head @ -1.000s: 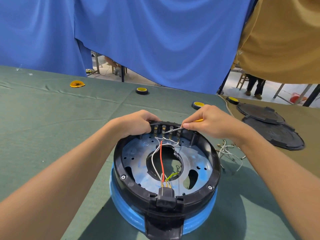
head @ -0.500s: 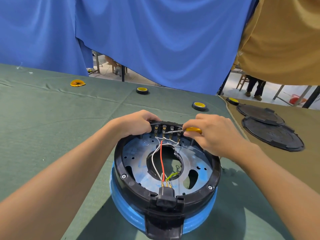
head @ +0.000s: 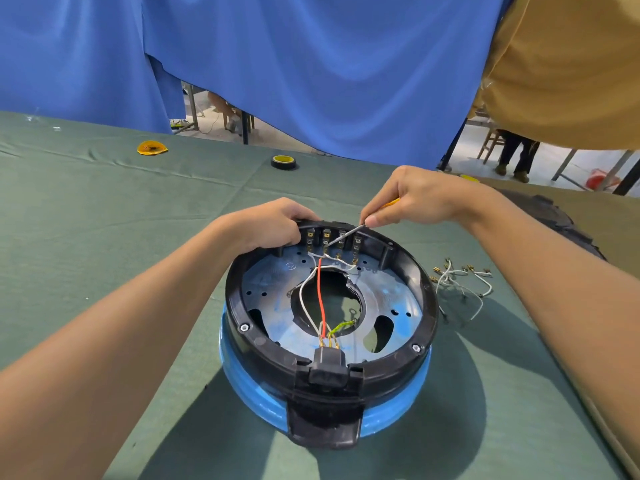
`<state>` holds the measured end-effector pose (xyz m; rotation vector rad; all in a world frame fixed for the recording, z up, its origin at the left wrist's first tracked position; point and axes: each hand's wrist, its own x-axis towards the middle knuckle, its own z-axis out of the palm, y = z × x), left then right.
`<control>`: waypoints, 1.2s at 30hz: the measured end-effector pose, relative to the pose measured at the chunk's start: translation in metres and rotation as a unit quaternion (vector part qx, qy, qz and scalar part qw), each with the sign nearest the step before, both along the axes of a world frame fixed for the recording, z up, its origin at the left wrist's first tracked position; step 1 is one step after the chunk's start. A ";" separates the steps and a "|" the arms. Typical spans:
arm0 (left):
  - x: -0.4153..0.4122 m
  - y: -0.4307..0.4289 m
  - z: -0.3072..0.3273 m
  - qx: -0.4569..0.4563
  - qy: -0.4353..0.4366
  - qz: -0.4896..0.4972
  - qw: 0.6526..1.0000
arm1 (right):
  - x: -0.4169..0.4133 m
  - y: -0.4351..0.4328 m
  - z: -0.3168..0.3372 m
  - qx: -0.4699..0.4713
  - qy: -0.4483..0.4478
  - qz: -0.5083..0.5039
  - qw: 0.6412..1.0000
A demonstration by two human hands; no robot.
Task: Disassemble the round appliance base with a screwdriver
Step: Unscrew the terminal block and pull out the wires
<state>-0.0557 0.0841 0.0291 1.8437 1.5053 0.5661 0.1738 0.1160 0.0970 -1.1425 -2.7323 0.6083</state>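
The round appliance base [head: 398, 414] sits mid-table on the green cloth [head: 104, 220], open side up; the left hand [head: 266, 225] curls over its far rim, likely to stop it turning. Now the right hand [head: 415, 199] pinches the screwdriver [head: 346, 234] low on the shaft, tip angled into the terminal row [head: 327, 237]; a hold seemingly chosen for fine control.
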 end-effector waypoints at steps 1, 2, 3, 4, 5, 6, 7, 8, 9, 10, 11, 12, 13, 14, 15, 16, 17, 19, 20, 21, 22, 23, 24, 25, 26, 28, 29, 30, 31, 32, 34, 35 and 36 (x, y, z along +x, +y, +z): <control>0.000 0.000 0.000 -0.001 0.000 0.000 1.000 | 0.000 0.000 0.000 0.000 0.002 -0.004 1.000; 0.000 0.000 0.000 -0.001 -0.001 0.001 1.000 | 0.001 0.000 -0.001 0.006 -0.001 -0.010 1.000; 0.000 0.000 0.000 0.000 -0.001 0.001 1.000 | 0.002 -0.001 -0.003 0.022 -0.007 -0.016 1.000; 0.000 0.000 0.000 0.002 0.000 0.001 1.000 | 0.003 -0.002 -0.006 0.044 -0.011 -0.020 0.999; 0.000 0.000 0.000 0.003 0.000 0.002 1.000 | 0.005 -0.005 -0.009 0.066 -0.009 -0.026 0.997; 0.000 -0.001 0.000 0.003 0.000 0.002 1.000 | 0.006 -0.008 -0.013 0.087 -0.004 -0.033 0.996; 0.000 -0.001 0.000 0.002 -0.001 0.001 1.000 | 0.008 -0.012 -0.018 0.106 0.003 -0.036 0.994; 0.000 -0.001 0.000 0.000 -0.002 0.000 1.000 | 0.009 -0.016 -0.021 0.121 0.009 -0.037 0.992; 0.000 -0.001 0.000 -0.001 -0.002 -0.001 1.000 | 0.011 -0.019 -0.025 0.129 0.016 -0.037 0.991; 0.000 -0.001 0.000 -0.001 0.000 -0.003 1.000 | 0.012 -0.021 -0.027 0.125 0.027 -0.036 0.991; 0.000 -0.001 0.000 0.000 0.001 -0.005 1.000 | 0.012 -0.022 -0.028 0.114 0.040 -0.037 0.992; 0.000 -0.001 0.000 0.001 0.001 -0.005 1.000 | 0.013 -0.022 -0.029 0.100 0.051 -0.040 0.993; 0.000 -0.001 0.000 0.002 0.000 -0.004 1.000 | 0.013 -0.021 -0.028 0.085 0.058 -0.044 0.994; 0.000 -0.001 0.001 0.003 -0.001 -0.003 1.000 | 0.013 -0.021 -0.027 0.068 0.059 -0.045 0.995; 0.000 -0.001 0.000 0.004 -0.002 -0.002 1.000 | 0.012 -0.020 -0.026 0.052 0.058 -0.045 0.996; 0.000 -0.002 0.000 0.005 -0.002 -0.002 1.000 | 0.012 -0.018 -0.025 0.039 0.054 -0.044 0.997; 0.000 -0.002 0.000 0.005 -0.001 -0.002 1.000 | 0.012 -0.017 -0.025 0.032 0.050 -0.043 0.997; -0.001 -0.002 0.000 0.003 -0.004 -0.002 1.000 | 0.011 -0.017 -0.024 0.031 0.044 -0.046 0.998; -0.001 -0.001 0.000 0.001 -0.005 -0.004 1.000 | 0.011 -0.017 -0.025 0.033 0.044 -0.049 0.997; -0.001 -0.001 0.000 -0.001 -0.005 -0.005 1.000 | 0.012 -0.019 -0.026 0.040 0.048 -0.052 0.997; -0.001 0.000 0.000 -0.003 -0.004 -0.006 1.000 | 0.013 -0.020 -0.028 0.052 0.055 -0.054 0.996; -0.001 0.000 0.000 -0.004 -0.004 -0.005 1.000 | 0.014 -0.022 -0.030 0.067 0.064 -0.055 0.994; -0.001 0.000 0.000 -0.006 -0.004 -0.005 1.000 | 0.015 -0.023 -0.032 0.084 0.075 -0.056 0.992; -0.002 0.000 -0.001 -0.007 -0.006 -0.004 1.000 | 0.016 -0.024 -0.033 0.100 0.085 -0.057 0.990; -0.002 0.001 -0.001 -0.008 -0.007 -0.004 1.000 | 0.017 -0.025 -0.035 0.113 0.092 -0.058 0.988; -0.002 0.001 -0.001 -0.010 -0.006 -0.003 1.000 | 0.019 -0.027 -0.037 0.138 0.090 -0.054 0.985; -0.002 0.001 -0.001 -0.011 -0.005 -0.003 1.000 | 0.019 -0.028 -0.038 0.154 0.085 -0.049 0.983; -0.002 0.001 -0.001 -0.011 -0.004 -0.003 1.000 | 0.019 -0.029 -0.040 0.167 0.080 -0.046 0.982; -0.002 0.001 -0.001 -0.012 -0.003 -0.003 1.000 | 0.019 -0.030 -0.041 0.176 0.075 -0.046 0.980; -0.002 0.001 -0.001 -0.012 -0.001 -0.003 1.000 | 0.018 -0.031 -0.042 0.181 0.071 -0.047 0.980; -0.002 0.000 0.000 -0.013 0.001 -0.003 1.000 | 0.014 -0.033 -0.044 0.186 0.066 -0.037 0.980; -0.002 0.000 0.000 -0.013 0.003 -0.002 1.000 | 0.011 -0.034 -0.045 0.182 0.066 -0.026 0.981; -0.001 0.000 0.000 -0.013 0.005 -0.002 1.000 | 0.009 -0.034 -0.045 0.173 0.066 -0.016 0.983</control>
